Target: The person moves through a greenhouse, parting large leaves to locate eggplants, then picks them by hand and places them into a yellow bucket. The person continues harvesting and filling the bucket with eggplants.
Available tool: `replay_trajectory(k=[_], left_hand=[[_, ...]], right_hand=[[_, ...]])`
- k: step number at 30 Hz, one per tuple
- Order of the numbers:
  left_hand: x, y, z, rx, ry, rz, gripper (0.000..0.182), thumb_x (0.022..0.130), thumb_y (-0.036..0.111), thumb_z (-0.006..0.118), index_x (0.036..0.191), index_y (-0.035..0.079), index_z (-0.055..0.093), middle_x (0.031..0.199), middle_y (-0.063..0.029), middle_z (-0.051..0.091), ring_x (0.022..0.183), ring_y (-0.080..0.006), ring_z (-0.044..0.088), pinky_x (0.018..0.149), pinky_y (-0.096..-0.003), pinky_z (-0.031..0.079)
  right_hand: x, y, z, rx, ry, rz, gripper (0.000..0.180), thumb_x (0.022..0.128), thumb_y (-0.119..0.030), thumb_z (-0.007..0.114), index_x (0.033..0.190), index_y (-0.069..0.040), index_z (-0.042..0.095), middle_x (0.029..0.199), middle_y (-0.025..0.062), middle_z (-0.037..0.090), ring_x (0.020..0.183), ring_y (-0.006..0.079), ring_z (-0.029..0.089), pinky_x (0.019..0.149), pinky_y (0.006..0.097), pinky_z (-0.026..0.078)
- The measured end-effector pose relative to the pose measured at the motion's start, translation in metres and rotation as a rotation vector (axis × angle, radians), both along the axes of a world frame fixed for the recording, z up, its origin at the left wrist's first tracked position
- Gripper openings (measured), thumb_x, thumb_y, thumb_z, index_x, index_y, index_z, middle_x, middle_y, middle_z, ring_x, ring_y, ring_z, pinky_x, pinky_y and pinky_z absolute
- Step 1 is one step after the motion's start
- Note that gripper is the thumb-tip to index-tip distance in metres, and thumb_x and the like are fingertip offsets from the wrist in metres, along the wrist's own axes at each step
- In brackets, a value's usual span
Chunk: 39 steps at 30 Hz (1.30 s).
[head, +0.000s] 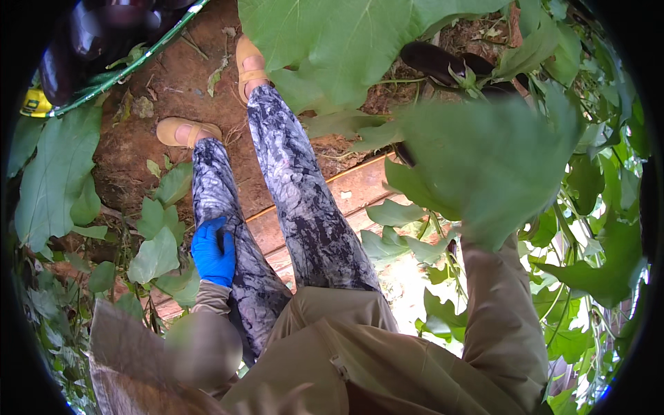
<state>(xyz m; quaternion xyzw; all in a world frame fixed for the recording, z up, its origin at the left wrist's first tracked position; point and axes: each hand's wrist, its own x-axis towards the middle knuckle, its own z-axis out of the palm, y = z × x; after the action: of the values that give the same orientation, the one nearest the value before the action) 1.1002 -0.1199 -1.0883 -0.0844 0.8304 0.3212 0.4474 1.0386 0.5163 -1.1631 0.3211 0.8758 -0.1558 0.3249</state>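
My left hand (211,252), in a blue glove, rests on the patterned trouser leg (215,181) near the knee. Its thumb stands apart from the fingers, and nothing shows between them. A broad blurred leaf (487,161) covers the end of my right sleeve (493,301), so my right hand is out of view. Beyond that leaf, a dark purple eggplant (431,59) hangs on the plant, its green calyx (468,80) showing. Other eggplants beside it (478,63) are partly hidden by foliage.
At the upper left is a container with a green rim (150,53), holding several eggplants (57,72); a yellow tag (35,102) with writing is on it. Large leaves (342,41) crowd both sides. Reddish soil (135,176) and a yellow line (358,168) lie below.
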Motion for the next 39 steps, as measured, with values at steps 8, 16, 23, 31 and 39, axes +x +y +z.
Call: replay_trajectory(k=[8, 16, 23, 31, 39], left_hand=[[-0.02, 0.01, -0.003, -0.085, 0.038, -0.149, 0.022, 0.081, 0.015, 0.066, 0.103, 0.012, 0.068, 0.099, -0.0152, 0.064, 0.094, -0.0375, 0.06, 0.086, -0.0458, 0.048], [-0.027, 0.017, -0.007, -0.175, -0.001, -0.326, 0.022, 0.08, 0.023, 0.066, 0.098, 0.011, 0.067, 0.096, -0.0136, 0.061, 0.093, -0.0361, 0.057, 0.083, -0.0476, 0.045], [-0.027, 0.017, -0.014, -0.176, 0.039, -0.455, 0.022, 0.08, 0.024, 0.065, 0.099, 0.013, 0.066, 0.097, -0.0128, 0.061, 0.094, -0.0356, 0.057, 0.084, -0.0479, 0.044], [-0.04, 0.036, -0.02, -0.077, -0.019, -0.253, 0.028, 0.076, 0.022, 0.065, 0.1, 0.009, 0.065, 0.097, -0.0134, 0.061, 0.096, -0.0359, 0.056, 0.087, -0.0476, 0.043], [-0.063, 0.051, -0.013, -0.121, 0.028, -0.544, 0.027, 0.08, 0.029, 0.062, 0.102, 0.013, 0.065, 0.102, -0.0124, 0.06, 0.102, -0.0345, 0.054, 0.094, -0.0484, 0.039]], right_hand=[[-0.054, 0.03, -0.039, 0.086, 0.082, 0.069, 0.037, 0.088, -0.014, 0.065, 0.124, -0.002, 0.064, 0.118, 0.0106, 0.067, 0.102, 0.0206, 0.063, 0.093, 0.0342, 0.047], [-0.093, 0.056, -0.08, 0.058, -0.035, 0.181, 0.039, 0.088, -0.017, 0.068, 0.124, -0.003, 0.064, 0.117, 0.01, 0.068, 0.099, 0.0214, 0.064, 0.091, 0.0357, 0.048], [-0.096, 0.073, -0.084, 0.038, -0.044, 0.133, 0.04, 0.088, -0.02, 0.07, 0.124, -0.004, 0.063, 0.115, 0.0095, 0.068, 0.097, 0.022, 0.065, 0.09, 0.037, 0.049], [-0.044, 0.041, -0.087, -0.024, -0.105, -0.134, 0.042, 0.087, -0.023, 0.073, 0.124, -0.006, 0.063, 0.114, 0.0089, 0.068, 0.094, 0.0228, 0.066, 0.089, 0.0385, 0.05], [0.001, 0.018, -0.075, -0.183, 0.656, -1.233, 0.04, 0.087, -0.019, 0.072, 0.123, -0.007, 0.059, 0.104, 0.0059, 0.066, 0.093, 0.0191, 0.06, 0.083, 0.039, 0.048]])
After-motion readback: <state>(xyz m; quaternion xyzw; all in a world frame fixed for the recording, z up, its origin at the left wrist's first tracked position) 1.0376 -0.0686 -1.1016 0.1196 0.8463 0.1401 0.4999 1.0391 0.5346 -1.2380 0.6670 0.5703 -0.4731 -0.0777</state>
